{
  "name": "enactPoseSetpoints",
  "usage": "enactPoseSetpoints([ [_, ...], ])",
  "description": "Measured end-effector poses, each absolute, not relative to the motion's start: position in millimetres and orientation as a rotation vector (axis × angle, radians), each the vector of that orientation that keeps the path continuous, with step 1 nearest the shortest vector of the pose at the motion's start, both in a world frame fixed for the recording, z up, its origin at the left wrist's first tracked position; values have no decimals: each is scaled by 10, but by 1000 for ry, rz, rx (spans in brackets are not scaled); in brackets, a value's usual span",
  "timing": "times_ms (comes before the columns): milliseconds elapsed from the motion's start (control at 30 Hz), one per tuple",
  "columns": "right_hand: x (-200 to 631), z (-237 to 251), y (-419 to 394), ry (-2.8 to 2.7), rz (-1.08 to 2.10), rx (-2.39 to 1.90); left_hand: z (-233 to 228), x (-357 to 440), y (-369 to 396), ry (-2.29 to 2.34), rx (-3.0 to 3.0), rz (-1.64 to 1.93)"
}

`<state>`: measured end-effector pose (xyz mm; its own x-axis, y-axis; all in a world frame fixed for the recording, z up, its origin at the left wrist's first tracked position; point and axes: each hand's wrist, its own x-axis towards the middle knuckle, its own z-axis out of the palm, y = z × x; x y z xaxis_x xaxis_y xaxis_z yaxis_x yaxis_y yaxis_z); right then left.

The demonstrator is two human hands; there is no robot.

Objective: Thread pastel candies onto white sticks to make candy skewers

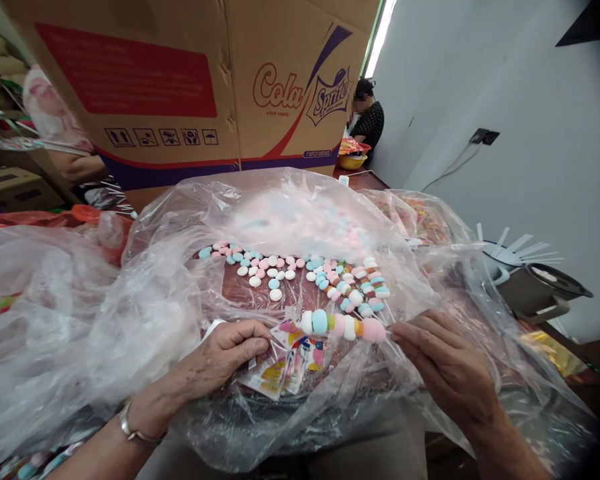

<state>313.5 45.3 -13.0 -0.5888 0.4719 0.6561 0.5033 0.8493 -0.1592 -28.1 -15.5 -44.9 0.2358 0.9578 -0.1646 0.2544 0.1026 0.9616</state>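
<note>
My right hand (445,363) pinches the end of a candy skewer (343,327) strung with pink, white, blue and yellow pieces. The skewer lies level, its far tip pointing left toward a printed clear wrapper (293,363). Thumb and fingers of my left hand (225,353) are closed on the wrapper's left edge. The skewer's tip is by the wrapper's upper part; whether it is inside I cannot tell. Just beyond, several other candy skewers (353,287) lie together. To their left are loose pink, white and blue candies (273,273), on and under clear plastic.
A large cardboard box (180,147) stands behind a big clear plastic bag (290,193) of candies. On the right are a dark mug (535,293) and a container of white sticks (500,257). Crumpled plastic (80,320) covers the left. Two people are beyond the box.
</note>
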Motion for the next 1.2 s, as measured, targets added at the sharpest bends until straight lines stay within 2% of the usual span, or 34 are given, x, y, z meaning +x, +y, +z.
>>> enactPoseSetpoints([
  [300,3177,-151,499,-2352,-20,-679,-405,-277,-114,1203,1330,660],
  [833,3176,-246,451,-2365,-30,-693,-468,-224,-127,1154,1127,722],
  [1200,3181,-196,413,-2291,-7,-757,-491,-208,-115,1222,1194,828],
])
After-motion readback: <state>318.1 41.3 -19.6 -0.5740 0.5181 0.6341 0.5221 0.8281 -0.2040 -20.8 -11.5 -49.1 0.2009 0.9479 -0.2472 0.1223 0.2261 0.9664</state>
